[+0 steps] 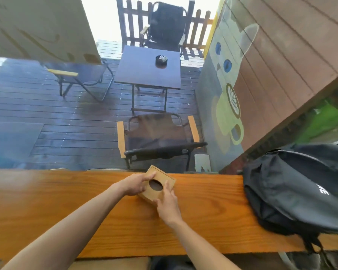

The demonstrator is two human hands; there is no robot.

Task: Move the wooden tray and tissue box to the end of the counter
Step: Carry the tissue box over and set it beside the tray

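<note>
A light wooden tissue box (164, 177) with a dark oval opening in its top lies at an angle on the orange wooden counter (66, 201), near the far edge. My left hand (135, 185) grips its left side, thumb on top. My right hand (167, 203) holds its near right corner, fingers on the top by the opening. No wooden tray is in view.
A black backpack (300, 191) lies on the counter at the right. Beyond the counter, on a dark deck, stand a folding chair (158, 137), a small dark table (148, 69) with an ashtray (161, 60), and other chairs. A painted wall (232, 94) rises at right.
</note>
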